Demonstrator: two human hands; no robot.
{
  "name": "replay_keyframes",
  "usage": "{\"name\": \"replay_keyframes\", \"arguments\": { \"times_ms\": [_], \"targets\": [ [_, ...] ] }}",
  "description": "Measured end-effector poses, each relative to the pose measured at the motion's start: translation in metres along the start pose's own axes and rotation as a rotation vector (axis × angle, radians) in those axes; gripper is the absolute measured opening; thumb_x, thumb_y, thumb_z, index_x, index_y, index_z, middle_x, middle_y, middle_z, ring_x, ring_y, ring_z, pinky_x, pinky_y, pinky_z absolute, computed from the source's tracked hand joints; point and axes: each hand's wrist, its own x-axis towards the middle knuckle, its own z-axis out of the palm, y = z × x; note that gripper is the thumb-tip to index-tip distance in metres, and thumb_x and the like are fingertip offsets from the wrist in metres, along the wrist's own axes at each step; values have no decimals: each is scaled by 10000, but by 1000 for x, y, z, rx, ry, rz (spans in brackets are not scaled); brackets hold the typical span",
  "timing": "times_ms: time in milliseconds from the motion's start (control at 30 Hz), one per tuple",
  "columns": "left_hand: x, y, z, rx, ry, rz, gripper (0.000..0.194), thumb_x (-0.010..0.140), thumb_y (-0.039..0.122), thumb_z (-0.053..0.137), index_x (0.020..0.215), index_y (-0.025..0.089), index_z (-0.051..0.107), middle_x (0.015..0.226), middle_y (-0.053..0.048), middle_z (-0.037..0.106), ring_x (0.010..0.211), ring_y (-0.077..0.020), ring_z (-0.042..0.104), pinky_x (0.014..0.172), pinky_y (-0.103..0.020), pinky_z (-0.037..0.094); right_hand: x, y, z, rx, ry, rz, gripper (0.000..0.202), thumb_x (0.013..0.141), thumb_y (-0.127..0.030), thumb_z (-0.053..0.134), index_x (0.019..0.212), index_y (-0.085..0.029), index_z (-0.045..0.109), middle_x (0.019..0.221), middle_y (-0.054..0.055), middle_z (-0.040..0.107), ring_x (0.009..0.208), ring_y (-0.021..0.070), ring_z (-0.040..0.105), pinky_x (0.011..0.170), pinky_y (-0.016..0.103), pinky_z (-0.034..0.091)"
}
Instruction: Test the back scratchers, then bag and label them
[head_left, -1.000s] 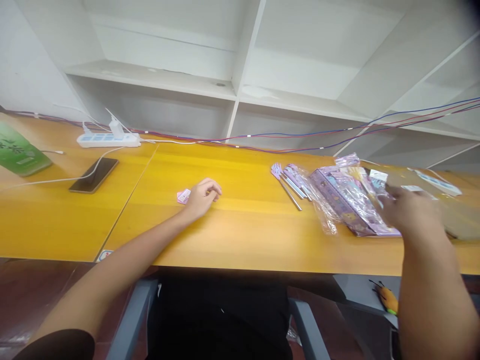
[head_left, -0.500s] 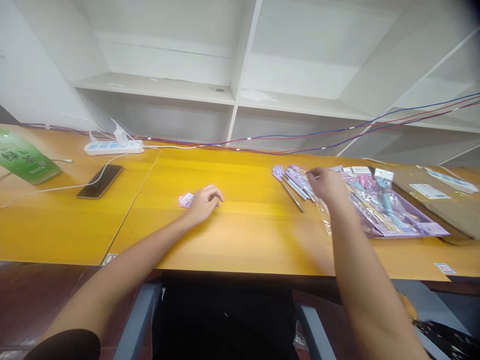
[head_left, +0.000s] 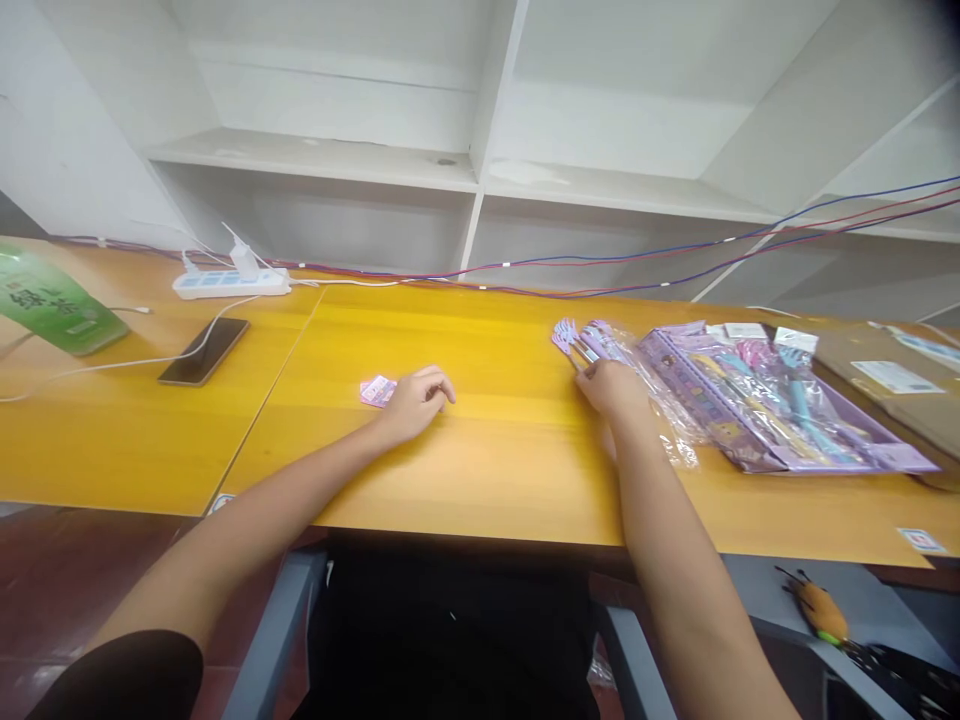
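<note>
My left hand (head_left: 418,402) rests on the table with loosely bent fingers, the thumb a little apart and nothing visible in it. Small pink printed cards (head_left: 377,391) lie right beside it, partly under its edge. Over on the right, my right hand (head_left: 616,392) has its fingers closed on the metal rod of a back scratcher with a purple-and-blue claw head (head_left: 565,335). Its lower end is hidden by the hand. Alongside lie more metal rods and another purple head (head_left: 600,330), close to clear plastic wrappers (head_left: 679,430).
Right of the wrappers stands a purple display box (head_left: 686,385) of wrapped pieces, with a cardboard box (head_left: 885,390) behind. A phone (head_left: 204,352), green bottle (head_left: 56,305) and power strip (head_left: 232,283) are at the left. Cables (head_left: 540,262) run along the back.
My right hand has moved left and down from the wrappers to the back scratchers, its fingers now on a rod. The left hand stays beside the cards. The view has shifted slightly.
</note>
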Motion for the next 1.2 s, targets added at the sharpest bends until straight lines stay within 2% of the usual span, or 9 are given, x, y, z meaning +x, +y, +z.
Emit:
{"name": "replay_keyframes", "arguments": {
  "times_ms": [100, 200, 267, 333, 467, 667, 867, 1033, 1200],
  "targets": [
    [-1, -2, 1, 22, -11, 18, 254, 866, 76, 478, 802, 207, 686, 921, -15, 664, 713, -131, 637, 702, -291, 485, 2, -3, 1, 7, -19, 25, 367, 963, -342, 603, 1080, -62, 808, 1030, 277, 773, 946, 359, 743, 839, 412, 540],
    [0, -2, 0, 32, -22, 26, 251, 874, 78, 477, 807, 206, 683, 927, -14, 663, 711, -130, 637, 706, -295, 485, 5, -2, 0, 35, 50, 45, 426, 1008, -215, 500, 1297, 24, 703, 1182, 326, 730, 1046, 352, 730, 898, 402, 518],
    [0, -2, 0, 30, -33, 24, 250, 882, 84, 477, 812, 207, 683, 940, -18, 662, 719, -133, 638, 710, -297, 490, 8, 2, -1, 53, 116, 34, 457, 1042, -164, 409, 1401, -11, 646, 1335, 321, 669, 1129, 336, 704, 946, 405, 499],
    [0, -1, 0, 34, -43, 24, 248, 883, 86, 477, 812, 207, 682, 948, -21, 661, 730, -136, 638, 712, -297, 493, 9, 7, -3, 74, 147, 8, 448, 1053, -156, 393, 1396, -99, 677, 1427, 275, 620, 1149, 310, 688, 964, 402, 488],
    [0, 0, 0, 65, -48, 33, 250, 883, 83, 479, 812, 204, 687, 954, -25, 667, 750, -140, 629, 711, -292, 481, 12, 14, -2, 86, 142, 15, 426, 1046, -158, 426, 1314, -183, 756, 1449, 229, 575, 1080, 271, 695, 952, 396, 495],
    [-1, 2, 0, 96, -69, 55, 256, 894, 74, 484, 836, 198, 699, 962, -23, 673, 763, -135, 615, 713, -290, 460, 16, 11, 3, 79, 149, 108, 476, 1076, -312, 452, 1494, -224, 661, 1454, 244, 493, 1057, 305, 694, 958, 434, 504],
    [0, 3, -2, 113, -85, 79, 264, 902, 61, 483, 852, 190, 707, 973, -30, 673, 807, -140, 625, 741, -288, 465, 22, 12, 6, 80, 173, 169, 553, 1070, -451, 476, 1393, -62, 700, 1398, 280, 525, 1081, 338, 696, 975, 446, 515],
    [0, 2, -1, 130, -99, 96, 267, 908, 55, 484, 857, 190, 709, 980, -29, 675, 807, -137, 627, 749, -289, 465, 26, 17, 6, 96, 161, 206, 533, 1064, -482, 509, 1301, -73, 756, 1388, 285, 568, 1124, 362, 698, 1006, 475, 529],
    [-1, 3, -2, 147, -109, 106, 265, 905, 52, 486, 863, 190, 708, 982, -32, 678, 816, -141, 634, 753, -291, 468, 26, 19, 5, 99, 143, 209, 441, 1010, -399, 616, 1217, -47, 782, 1324, 292, 613, 1116, 367, 700, 990, 468, 536]
  ]
}}
